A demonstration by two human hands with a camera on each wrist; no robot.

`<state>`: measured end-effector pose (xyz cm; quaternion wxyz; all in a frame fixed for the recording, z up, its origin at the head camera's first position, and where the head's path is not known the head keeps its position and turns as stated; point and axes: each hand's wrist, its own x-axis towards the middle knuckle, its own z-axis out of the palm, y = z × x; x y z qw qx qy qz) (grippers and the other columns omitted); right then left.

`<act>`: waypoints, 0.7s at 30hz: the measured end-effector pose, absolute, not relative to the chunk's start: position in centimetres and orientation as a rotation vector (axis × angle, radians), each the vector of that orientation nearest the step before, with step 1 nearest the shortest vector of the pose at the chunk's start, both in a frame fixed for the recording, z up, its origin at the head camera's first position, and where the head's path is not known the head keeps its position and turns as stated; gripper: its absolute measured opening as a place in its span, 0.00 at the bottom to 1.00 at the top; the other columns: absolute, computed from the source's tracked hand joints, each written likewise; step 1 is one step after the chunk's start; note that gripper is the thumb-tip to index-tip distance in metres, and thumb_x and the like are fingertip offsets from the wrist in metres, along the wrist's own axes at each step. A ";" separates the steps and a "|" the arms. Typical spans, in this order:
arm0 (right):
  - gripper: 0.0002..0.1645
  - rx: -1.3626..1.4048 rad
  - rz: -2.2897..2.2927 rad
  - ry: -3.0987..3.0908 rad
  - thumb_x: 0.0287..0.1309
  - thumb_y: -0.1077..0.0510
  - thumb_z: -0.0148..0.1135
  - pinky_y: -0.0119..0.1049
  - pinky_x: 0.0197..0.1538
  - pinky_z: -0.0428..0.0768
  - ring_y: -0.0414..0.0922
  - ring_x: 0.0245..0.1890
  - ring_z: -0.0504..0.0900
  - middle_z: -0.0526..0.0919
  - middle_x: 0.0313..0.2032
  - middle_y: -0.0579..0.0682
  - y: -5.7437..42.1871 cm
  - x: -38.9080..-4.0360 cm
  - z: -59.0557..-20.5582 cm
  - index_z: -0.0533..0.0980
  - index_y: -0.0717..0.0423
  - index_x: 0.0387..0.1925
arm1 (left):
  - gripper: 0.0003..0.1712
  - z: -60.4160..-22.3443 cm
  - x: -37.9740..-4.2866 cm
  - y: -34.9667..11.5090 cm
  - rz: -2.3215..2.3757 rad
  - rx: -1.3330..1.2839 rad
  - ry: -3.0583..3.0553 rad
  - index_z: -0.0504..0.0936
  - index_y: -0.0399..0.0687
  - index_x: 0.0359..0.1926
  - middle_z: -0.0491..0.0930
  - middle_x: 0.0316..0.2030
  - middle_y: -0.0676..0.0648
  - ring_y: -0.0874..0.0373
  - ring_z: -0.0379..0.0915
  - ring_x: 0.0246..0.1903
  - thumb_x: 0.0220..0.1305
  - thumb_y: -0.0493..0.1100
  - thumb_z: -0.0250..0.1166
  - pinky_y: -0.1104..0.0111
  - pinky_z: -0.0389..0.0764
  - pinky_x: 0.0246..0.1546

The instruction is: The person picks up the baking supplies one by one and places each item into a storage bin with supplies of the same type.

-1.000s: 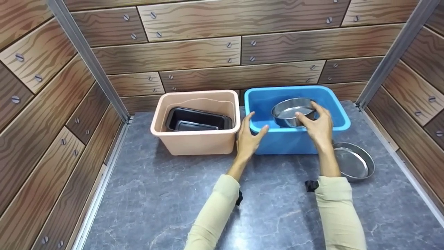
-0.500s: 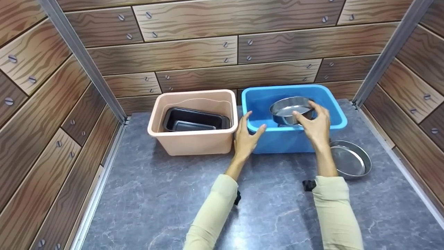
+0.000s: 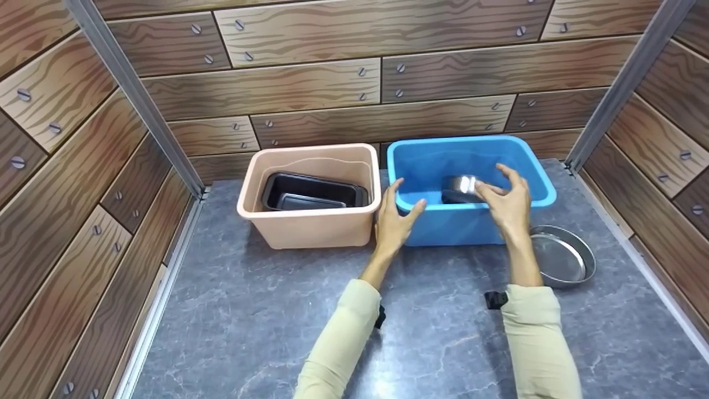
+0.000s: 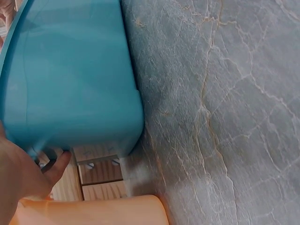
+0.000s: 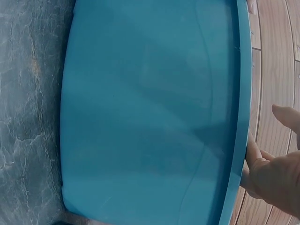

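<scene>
My left hand (image 3: 392,224) rests at the near left corner of the blue bin (image 3: 471,227), index finger along its left side and thumb near the front rim. In the left wrist view, that hand (image 4: 23,173) lies by the bin's end wall. A round metal cake pan (image 3: 461,188) is low inside the blue bin, tilted and partly hidden by the front rim. My right hand (image 3: 508,205) is over the bin's front right rim, thumb and fingers spread apart. Its thumb tip overlaps the pan in view; contact is unclear. In the right wrist view, the hand (image 5: 276,176) is beside the rim.
Left of the blue bin stands a peach bin (image 3: 316,230) holding black loaf pans (image 3: 313,191). A second round cake pan (image 3: 562,257) lies on the grey marbled table (image 3: 277,321), right of my right forearm. Wood-patterned walls (image 3: 310,88) enclose the table.
The round cake pan, held between my right thumb and fingers at rim height, has left that hold and dropped lower into the blue bin, tilting. My right fingers have spread. The left hand stays put.
</scene>
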<state>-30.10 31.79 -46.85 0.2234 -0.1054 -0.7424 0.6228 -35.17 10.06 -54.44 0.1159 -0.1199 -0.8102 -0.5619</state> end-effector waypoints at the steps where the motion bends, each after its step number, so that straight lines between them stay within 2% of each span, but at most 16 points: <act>1: 0.42 -0.285 1.735 -2.036 0.64 0.62 0.70 0.30 0.49 0.85 0.27 0.38 0.84 0.60 0.69 0.62 31.8 -30.1 -47.0 0.65 0.59 0.76 | 0.45 -54.5 -35.2 10.1 -1.641 -0.355 -2.371 0.65 0.65 0.77 0.67 0.75 0.55 0.56 0.65 0.72 0.64 0.69 0.68 0.55 0.71 0.68; 7: 0.41 -0.276 1.788 -1.987 0.65 0.63 0.69 0.25 0.51 0.83 0.30 0.42 0.84 0.60 0.71 0.60 31.9 -30.1 -47.4 0.65 0.58 0.76 | 0.45 -54.5 -35.2 10.0 -1.624 -0.358 -2.379 0.64 0.66 0.78 0.67 0.75 0.56 0.57 0.64 0.73 0.64 0.70 0.67 0.57 0.71 0.68; 13: 0.38 -0.231 1.762 -1.954 0.67 0.62 0.68 0.23 0.50 0.79 0.32 0.46 0.83 0.66 0.68 0.58 31.6 -29.6 -47.7 0.67 0.56 0.75 | 0.45 -54.3 -35.3 10.0 -1.640 -0.355 -2.374 0.64 0.66 0.78 0.66 0.75 0.56 0.57 0.64 0.73 0.64 0.70 0.67 0.55 0.71 0.69; 21: 0.34 -0.101 1.821 -1.781 0.66 0.67 0.67 0.26 0.54 0.80 0.47 0.54 0.83 0.73 0.61 0.50 30.8 -28.4 -48.7 0.69 0.64 0.72 | 0.45 -54.5 -35.3 10.1 -1.629 -0.338 -2.386 0.65 0.66 0.78 0.68 0.74 0.55 0.57 0.65 0.72 0.64 0.69 0.68 0.56 0.71 0.68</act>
